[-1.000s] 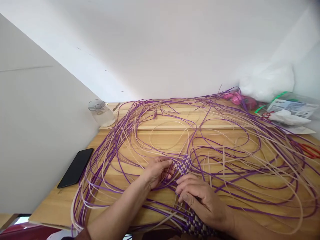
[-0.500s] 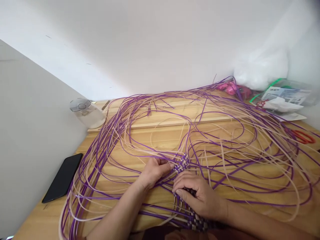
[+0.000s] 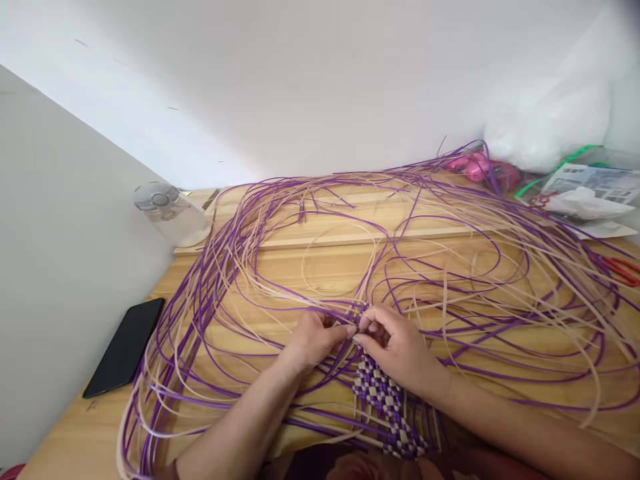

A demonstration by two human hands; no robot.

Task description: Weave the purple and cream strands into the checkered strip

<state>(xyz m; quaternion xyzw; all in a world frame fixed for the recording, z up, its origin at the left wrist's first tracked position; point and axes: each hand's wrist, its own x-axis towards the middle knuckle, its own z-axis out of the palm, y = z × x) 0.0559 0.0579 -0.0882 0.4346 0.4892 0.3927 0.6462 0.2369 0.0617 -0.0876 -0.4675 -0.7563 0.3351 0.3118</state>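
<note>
One wooden table fills lower frame. Purple and beige strands fan out both sides, probably spread to limit tangling. Checkered woven piece, lower centre: long axis slants from near centre toward lower right, upper end pointing up-frame. Left hand pinches upper end, fingers closed, seemingly steadying it; right hand curls fingers alongside, grip hidden, cannot tell.

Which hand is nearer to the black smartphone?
Left. The left hand is to the right of the black smartphone; the right hand is farther right, beyond the left.
</note>
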